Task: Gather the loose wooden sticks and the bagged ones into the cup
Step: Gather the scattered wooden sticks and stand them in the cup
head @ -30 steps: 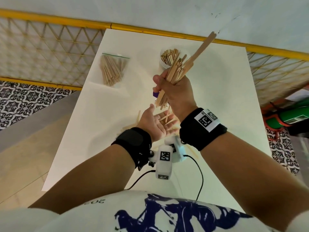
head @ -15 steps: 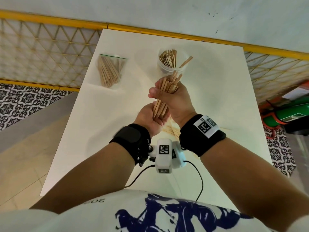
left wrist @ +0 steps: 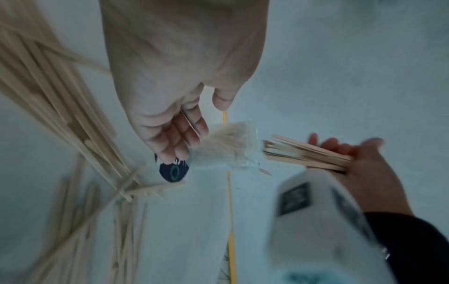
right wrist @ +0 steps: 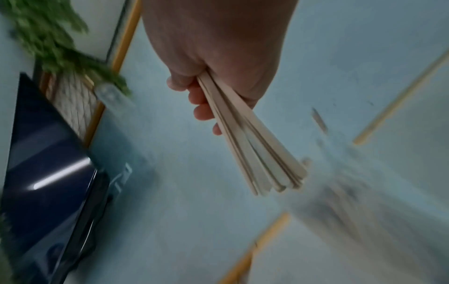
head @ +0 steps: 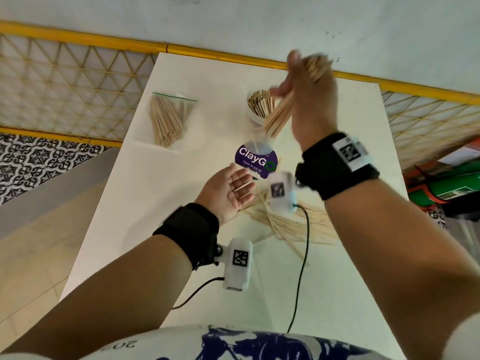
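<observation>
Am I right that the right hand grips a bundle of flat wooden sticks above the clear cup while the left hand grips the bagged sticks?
Not quite. In the head view the left hand is open and holds nothing; the clear zip bag of sticks lies untouched on the white table. The rest is right.

Blk wristbands (head: 337, 165) w/ white cams (head: 237, 266)

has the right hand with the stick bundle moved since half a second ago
Yes. The right hand gripping the bundle of flat wooden sticks has risen, from nearer than the clear plastic cup to its right.
</observation>
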A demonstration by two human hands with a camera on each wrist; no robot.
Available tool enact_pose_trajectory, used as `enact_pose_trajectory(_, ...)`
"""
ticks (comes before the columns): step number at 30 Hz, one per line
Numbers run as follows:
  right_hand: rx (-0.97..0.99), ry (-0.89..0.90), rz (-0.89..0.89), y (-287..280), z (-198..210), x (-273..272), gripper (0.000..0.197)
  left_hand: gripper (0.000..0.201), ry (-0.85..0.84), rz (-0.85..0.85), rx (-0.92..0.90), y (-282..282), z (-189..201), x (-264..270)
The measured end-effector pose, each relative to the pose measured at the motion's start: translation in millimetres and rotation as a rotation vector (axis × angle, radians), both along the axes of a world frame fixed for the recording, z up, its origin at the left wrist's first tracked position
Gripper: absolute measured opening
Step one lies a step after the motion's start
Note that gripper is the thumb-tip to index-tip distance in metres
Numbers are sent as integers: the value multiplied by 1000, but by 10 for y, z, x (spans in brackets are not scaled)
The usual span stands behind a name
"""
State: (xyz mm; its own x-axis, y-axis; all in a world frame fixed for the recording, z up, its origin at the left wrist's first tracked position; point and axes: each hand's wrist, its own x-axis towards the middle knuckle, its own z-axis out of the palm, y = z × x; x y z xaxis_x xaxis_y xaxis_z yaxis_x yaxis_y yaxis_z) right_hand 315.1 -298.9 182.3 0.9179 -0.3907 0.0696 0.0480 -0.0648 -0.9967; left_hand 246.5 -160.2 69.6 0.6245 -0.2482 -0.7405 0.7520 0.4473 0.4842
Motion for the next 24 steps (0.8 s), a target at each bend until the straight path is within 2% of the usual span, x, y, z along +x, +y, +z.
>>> enact_pose_trajectory(2,16,-156,-60,-142,177,241,26,31,-22,13,30,104,-110,21)
enact_pose_trajectory(4,-11,-191,-75,-192,164,453,24,28,-30,27,73,207,-199,16)
enact_pose_trajectory(6,-87,-61,-35,-185,-28,621,22,26,-40,18,135,294,-260,0)
enact_pose_trajectory(9,-395,146,21,-253,-408,734,26,22,-103,-20,275,392,-293,-29)
enact_pose_trajectory(13,-640,84,-4,-371,-476,677,15,17,-251,-135,559,524,-360,-99)
enact_pose_trajectory(16,-874,9,38,-411,-531,617,43,23,-443,-348,751,570,-403,-181)
enact_pose_trajectory(18,-1090,130,250,-378,-659,580,51,12,-531,-400,879,593,-444,-243)
enact_pose_trajectory(19,-1167,209,368,-372,-739,555,47,13,-566,-435,958,620,-472,-292)
enact_pose_trajectory(21,-1178,203,455,-384,-803,516,38,35,-631,-525,1081,689,-561,-396)
enact_pose_trajectory(24,-1099,-6,237,-428,-735,550,39,54,-663,-585,1153,765,-678,-545)
